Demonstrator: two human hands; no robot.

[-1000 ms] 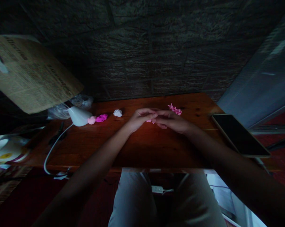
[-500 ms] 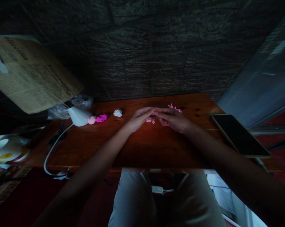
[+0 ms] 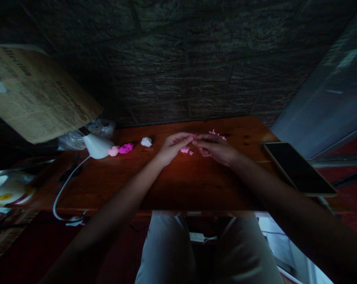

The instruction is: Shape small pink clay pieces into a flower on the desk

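Over the middle of the wooden table [image 3: 184, 189], my left hand [image 3: 175, 148] and my right hand [image 3: 215, 148] meet at the fingertips. Both are closed in a pinch around a small bit of pink modelling clay [image 3: 193, 137], mostly hidden by the fingers. Small pink clay crumbs [image 3: 185, 150] lie on the wood just below the fingertips. Behind my right hand is a row of pink clay pieces [image 3: 212, 132], partly covered by it. Left of my left hand sits a white clay lump [image 3: 146, 141], then a magenta lump [image 3: 126, 148] and a pale pink lump [image 3: 113, 150].
A white lamp base [image 3: 97, 146] with a cable stands at the left under a shade covered in newsprint [image 3: 42, 94]. A tablet or large phone [image 3: 298, 167] lies at the table's right end. A dark stone-patterned wall [image 3: 178, 59] rises behind the table.
My fingertips have drawn together into a pinch and lifted slightly, so the pink crumbs below show more fully. The clay lumps on the left stay where they were; the view has shifted slightly.
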